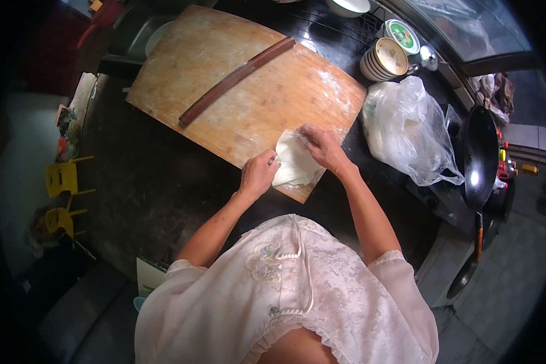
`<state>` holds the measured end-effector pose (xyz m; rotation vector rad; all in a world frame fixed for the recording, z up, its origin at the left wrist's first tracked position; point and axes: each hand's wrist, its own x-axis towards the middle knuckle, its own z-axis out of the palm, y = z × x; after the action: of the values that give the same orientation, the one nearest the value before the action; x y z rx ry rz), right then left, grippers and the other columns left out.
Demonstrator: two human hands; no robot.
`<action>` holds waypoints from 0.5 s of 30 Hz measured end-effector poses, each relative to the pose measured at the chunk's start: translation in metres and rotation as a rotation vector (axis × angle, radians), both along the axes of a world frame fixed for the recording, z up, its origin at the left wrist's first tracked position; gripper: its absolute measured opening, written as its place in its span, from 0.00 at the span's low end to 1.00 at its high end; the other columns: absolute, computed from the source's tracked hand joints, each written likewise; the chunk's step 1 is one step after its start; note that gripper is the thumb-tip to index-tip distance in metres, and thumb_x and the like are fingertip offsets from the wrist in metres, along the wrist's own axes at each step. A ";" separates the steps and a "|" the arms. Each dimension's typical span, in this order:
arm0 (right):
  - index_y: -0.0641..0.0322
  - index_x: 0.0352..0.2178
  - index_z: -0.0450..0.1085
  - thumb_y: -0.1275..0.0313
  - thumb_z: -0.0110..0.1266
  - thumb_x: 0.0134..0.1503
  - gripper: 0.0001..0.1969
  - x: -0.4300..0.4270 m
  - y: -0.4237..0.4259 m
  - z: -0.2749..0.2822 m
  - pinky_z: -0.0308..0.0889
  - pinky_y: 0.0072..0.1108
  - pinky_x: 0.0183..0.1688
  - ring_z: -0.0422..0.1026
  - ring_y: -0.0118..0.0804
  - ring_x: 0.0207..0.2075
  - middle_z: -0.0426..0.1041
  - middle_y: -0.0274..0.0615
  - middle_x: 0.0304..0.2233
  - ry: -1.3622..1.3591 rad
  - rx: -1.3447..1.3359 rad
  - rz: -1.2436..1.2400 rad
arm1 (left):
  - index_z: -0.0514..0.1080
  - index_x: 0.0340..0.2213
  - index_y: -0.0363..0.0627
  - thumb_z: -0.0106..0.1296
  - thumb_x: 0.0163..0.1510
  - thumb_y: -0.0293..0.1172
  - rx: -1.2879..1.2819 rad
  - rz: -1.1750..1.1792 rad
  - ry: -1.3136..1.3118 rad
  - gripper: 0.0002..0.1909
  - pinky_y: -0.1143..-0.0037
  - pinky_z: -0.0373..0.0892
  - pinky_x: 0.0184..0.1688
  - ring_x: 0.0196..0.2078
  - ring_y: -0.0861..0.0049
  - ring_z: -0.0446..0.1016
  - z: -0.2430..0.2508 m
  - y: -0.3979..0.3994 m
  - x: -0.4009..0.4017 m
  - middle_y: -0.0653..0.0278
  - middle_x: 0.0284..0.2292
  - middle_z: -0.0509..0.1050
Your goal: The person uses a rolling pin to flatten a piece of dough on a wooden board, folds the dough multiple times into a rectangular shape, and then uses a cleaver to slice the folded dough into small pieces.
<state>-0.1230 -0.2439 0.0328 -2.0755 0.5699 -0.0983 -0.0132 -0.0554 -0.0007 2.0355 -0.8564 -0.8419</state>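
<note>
A flat piece of pale dough (295,160) lies at the near right corner of a floured wooden board (236,109). My left hand (259,170) pinches the dough's left edge between thumb and fingers. On the other side, my right hand (321,145) has its curled fingers on the dough's upper right edge; its fingertips are partly hidden. A dark wooden rolling pin (236,81) rests slantwise across the board, beyond both hands and touched by neither.
Right of the board sits a clear plastic bag (402,127) with pale contents. Behind it are stacked bowls (384,59) and a lidded tub (402,36). A wok (477,159) stands farther right. A metal sink (134,41) lies at the back left.
</note>
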 end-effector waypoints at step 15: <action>0.68 0.38 0.70 0.75 0.54 0.57 0.09 -0.070 0.026 -0.016 0.65 0.20 0.32 0.67 0.25 0.27 0.72 0.38 0.27 0.116 0.132 -0.144 | 0.72 0.29 0.42 0.53 0.45 0.23 -0.203 -0.292 -0.438 0.06 0.65 0.65 0.37 0.34 0.59 0.70 0.008 0.016 -0.006 0.58 0.27 0.69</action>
<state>-0.1933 -0.2184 0.0170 -1.9197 0.7762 -0.0230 -0.0196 -0.0395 0.0072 1.9686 -1.4471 -0.4337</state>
